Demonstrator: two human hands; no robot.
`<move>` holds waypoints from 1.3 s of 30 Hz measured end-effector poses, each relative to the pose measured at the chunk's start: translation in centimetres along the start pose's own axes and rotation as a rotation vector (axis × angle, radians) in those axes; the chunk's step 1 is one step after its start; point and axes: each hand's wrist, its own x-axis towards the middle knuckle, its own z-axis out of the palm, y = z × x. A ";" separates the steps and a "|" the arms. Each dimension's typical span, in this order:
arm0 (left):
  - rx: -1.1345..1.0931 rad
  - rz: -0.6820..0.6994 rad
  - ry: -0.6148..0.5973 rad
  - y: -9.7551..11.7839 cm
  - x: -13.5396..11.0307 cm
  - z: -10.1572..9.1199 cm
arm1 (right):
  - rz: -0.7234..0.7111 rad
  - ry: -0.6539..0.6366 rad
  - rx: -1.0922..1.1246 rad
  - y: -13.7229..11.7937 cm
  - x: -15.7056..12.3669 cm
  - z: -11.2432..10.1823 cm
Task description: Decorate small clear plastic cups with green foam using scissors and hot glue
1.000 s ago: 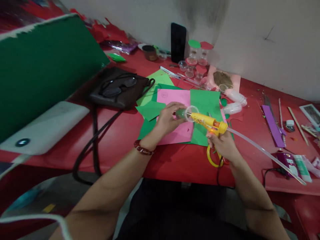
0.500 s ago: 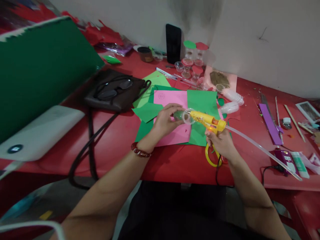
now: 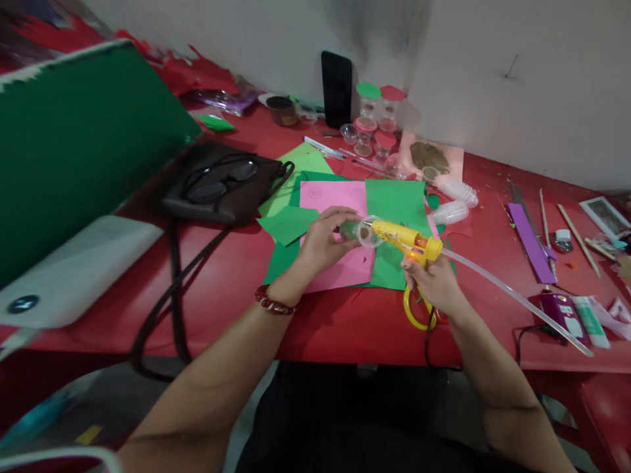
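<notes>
My left hand (image 3: 323,244) is closed round a small clear plastic cup (image 3: 359,231) with a green bottom, held on its side over the papers. My right hand (image 3: 430,281) grips a yellow glue gun (image 3: 404,239); its nozzle points into the cup's open mouth. A long clear glue stick (image 3: 513,299) juts out of the gun's back to the right. Under both hands lie a pink sheet (image 3: 335,197) and green sheets (image 3: 397,200) on the red table (image 3: 345,322). Yellow-handled scissors (image 3: 414,315) lie under my right wrist.
A brown bag with glasses (image 3: 221,180) sits left of the papers. A big green board (image 3: 73,144) and a white device (image 3: 73,269) stand far left. A black phone (image 3: 336,89), small lidded cups (image 3: 374,112), stacked clear cups (image 3: 456,200), a purple strip (image 3: 530,240) and sticks lie behind and right.
My view has drifted slightly, so everything sits a little further left in the picture. Both hands keep the same hold, the gun's nozzle still in the cup's mouth.
</notes>
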 end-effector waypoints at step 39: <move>-0.084 -0.123 0.032 -0.2 0.3 -0.4 | 0.031 0.107 0.042 0.4 0.6 -0.3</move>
